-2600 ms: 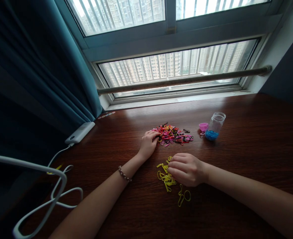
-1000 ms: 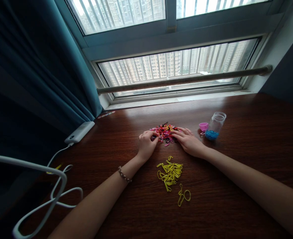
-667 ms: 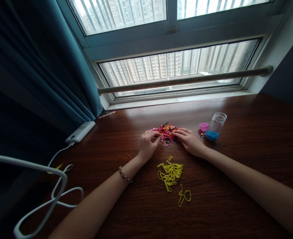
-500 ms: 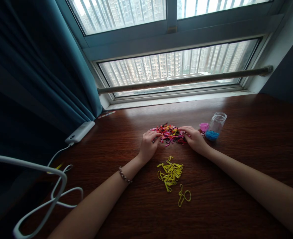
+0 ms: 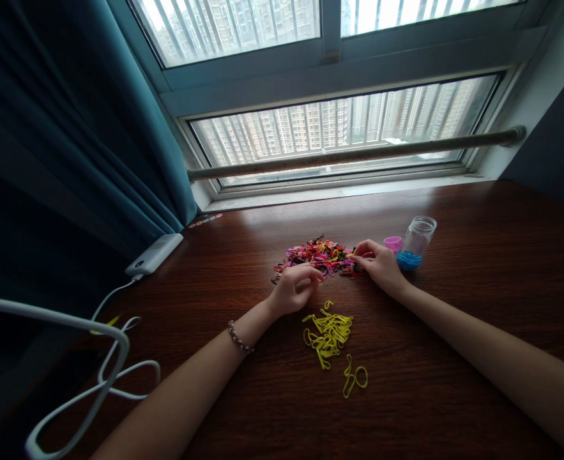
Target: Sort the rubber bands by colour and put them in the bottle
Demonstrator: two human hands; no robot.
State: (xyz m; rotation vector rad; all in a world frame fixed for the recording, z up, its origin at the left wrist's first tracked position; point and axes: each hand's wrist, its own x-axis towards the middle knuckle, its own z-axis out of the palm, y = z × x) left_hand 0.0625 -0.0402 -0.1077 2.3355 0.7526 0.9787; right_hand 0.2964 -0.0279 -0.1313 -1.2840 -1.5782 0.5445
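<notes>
A mixed pile of small rubber bands (image 5: 317, 250), mostly red, pink and black with some yellow, lies on the brown table. My right hand (image 5: 380, 265) is at the pile's right edge, thumb and fingers pinched on what looks like a yellow rubber band (image 5: 351, 255). At the near side of the pile is my left hand (image 5: 297, 287), its fingers curled together; whatever may be in them is hidden. Closer to me, below the left fingertips, lies a separate heap of yellow rubber bands (image 5: 330, 333), with a few loose ones (image 5: 361, 377) beside it.
A clear jar (image 5: 416, 237) with blue rubber bands (image 5: 409, 260) inside stands to the right of my right hand, beside a small pink cup (image 5: 393, 243). On the left lie a white power bank (image 5: 154, 254) and a looping white cable (image 5: 123, 358). The window (image 5: 349, 121) is behind the table.
My left hand has come back toward me and slightly right, uncovering the pile's left side. My right hand has drawn slightly right, its fingers now pinched at the yellow band.
</notes>
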